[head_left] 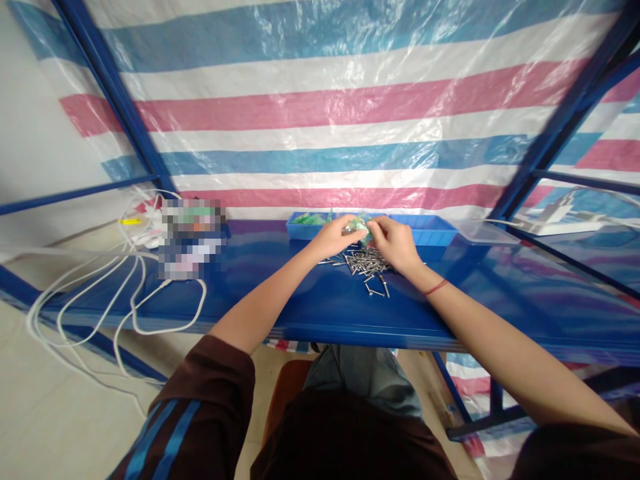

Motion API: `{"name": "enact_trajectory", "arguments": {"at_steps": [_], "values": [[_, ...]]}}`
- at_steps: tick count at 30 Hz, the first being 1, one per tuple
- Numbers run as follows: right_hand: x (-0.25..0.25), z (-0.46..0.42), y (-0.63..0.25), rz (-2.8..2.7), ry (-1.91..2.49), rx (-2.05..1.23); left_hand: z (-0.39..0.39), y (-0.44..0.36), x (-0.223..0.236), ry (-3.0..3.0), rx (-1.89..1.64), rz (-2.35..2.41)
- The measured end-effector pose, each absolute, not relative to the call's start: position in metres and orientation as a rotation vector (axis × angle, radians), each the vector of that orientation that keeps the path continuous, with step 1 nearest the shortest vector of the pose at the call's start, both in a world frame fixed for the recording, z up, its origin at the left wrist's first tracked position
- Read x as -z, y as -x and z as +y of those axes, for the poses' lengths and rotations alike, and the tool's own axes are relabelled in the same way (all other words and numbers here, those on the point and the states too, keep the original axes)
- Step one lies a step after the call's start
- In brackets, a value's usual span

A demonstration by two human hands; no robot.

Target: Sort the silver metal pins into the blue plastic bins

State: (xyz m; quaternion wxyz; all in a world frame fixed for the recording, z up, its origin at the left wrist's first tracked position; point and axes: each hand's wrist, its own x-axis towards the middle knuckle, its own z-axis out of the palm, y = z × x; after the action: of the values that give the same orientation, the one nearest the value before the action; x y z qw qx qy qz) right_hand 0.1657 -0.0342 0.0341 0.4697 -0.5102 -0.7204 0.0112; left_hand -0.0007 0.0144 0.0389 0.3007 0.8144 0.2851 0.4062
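Observation:
My left hand [337,238] and my right hand [397,245] meet over the middle of the blue shelf. Between their fingers they pinch a small clear plastic bag [361,228] with green on it; its contents are too small to make out. Just below the hands lies a loose pile of silver screws [367,261], with a few apart from it at the front. Behind the hands stands a long blue plastic tray [425,231]. Green plastic packets [311,219] lie in its left part, and the hands hide its middle.
White cables [143,303] loop over the shelf's left end, beside a blurred-out item [193,237]. A clear plastic lid [483,232] lies right of the tray. At the far right is a white power strip [555,213]. Blue posts and a striped sheet [325,113] bound the back.

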Motion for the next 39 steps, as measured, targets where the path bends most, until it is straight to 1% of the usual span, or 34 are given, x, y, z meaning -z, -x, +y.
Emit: {"name": "enact_trajectory", "arguments": {"at_steps": [4, 8, 11, 13, 15, 17, 20, 22, 23, 25, 27, 32, 36, 39], "values": [[-0.034, -0.032, -0.165, -1.609, 1.156, -0.362, 0.013, -0.005, -0.033, -2.002, -1.188, 0.802], [-0.038, -0.030, -0.166, -1.549, 1.096, -0.769, 0.011, -0.001, -0.039, -2.050, -1.360, 0.848], [-0.041, -0.031, -0.166, -1.632, 1.045, -1.073, 0.006, 0.000, -0.043, -2.169, -1.330, 0.758], [-0.041, -0.031, -0.166, -1.602, 1.001, -1.138, 0.003, 0.001, -0.044, -2.234, -1.288, 0.706], [-0.039, -0.030, -0.167, -1.554, 0.972, -1.082, 0.002, 0.001, -0.045, -2.289, -1.262, 0.708], [-0.038, -0.028, -0.170, -1.555, 0.993, -0.906, 0.002, 0.002, -0.045, -2.300, -1.263, 0.753], [-0.039, -0.027, -0.175, -1.643, 1.092, -0.399, 0.006, 0.001, -0.045, -2.085, -1.286, 0.888], [-0.040, -0.029, -0.178, -1.717, 1.104, -0.040, 0.007, -0.002, -0.046, -1.819, -1.191, 0.966], [-0.040, -0.031, -0.178, -1.759, 1.087, 0.093, 0.006, -0.003, -0.046, -1.687, -1.108, 0.975], [-0.040, -0.034, -0.178, -1.860, 1.034, 0.241, 0.002, -0.006, -0.048, -1.485, -0.969, 0.933], [-0.040, -0.036, -0.176, -1.962, 0.985, 0.288, -0.003, -0.007, -0.048, -1.399, -0.950, 0.849], [-0.039, -0.039, -0.169, -1.992, 0.961, 0.301, 0.005, -0.001, -0.047, -1.466, -1.103, 0.746], [-0.041, -0.042, -0.168, -1.914, 1.014, 0.217, 0.048, 0.011, -0.056, -1.490, -1.348, 1.036], [-0.041, -0.043, -0.169, -1.909, 1.034, 0.200, 0.082, 0.022, -0.061, -1.821, -1.424, 1.271]]}}
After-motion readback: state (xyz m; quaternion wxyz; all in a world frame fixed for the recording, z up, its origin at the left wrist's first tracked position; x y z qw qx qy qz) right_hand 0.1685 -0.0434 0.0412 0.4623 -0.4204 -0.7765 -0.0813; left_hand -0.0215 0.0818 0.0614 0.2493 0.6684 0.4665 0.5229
